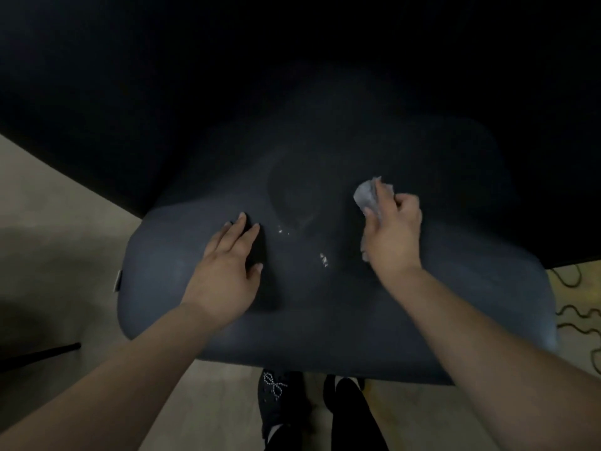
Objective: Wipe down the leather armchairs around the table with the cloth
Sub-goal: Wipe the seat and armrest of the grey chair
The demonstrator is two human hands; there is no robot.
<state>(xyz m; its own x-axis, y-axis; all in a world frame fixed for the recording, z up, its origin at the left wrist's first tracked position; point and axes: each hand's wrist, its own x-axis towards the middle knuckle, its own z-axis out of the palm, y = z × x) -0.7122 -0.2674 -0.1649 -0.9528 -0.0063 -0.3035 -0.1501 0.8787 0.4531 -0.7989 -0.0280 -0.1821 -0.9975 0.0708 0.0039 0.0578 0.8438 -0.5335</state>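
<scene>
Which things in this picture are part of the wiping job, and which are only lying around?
Part of the job:
dark leather armchair
crumpled grey cloth, gripped by right hand
left hand, flat on the chair

Only lying around:
dark wavy cables on the floor
black rod on the floor

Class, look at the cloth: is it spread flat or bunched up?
Bunched up. The cloth shows as a crumpled grey wad, gripped in the right hand against the armchair.
</scene>
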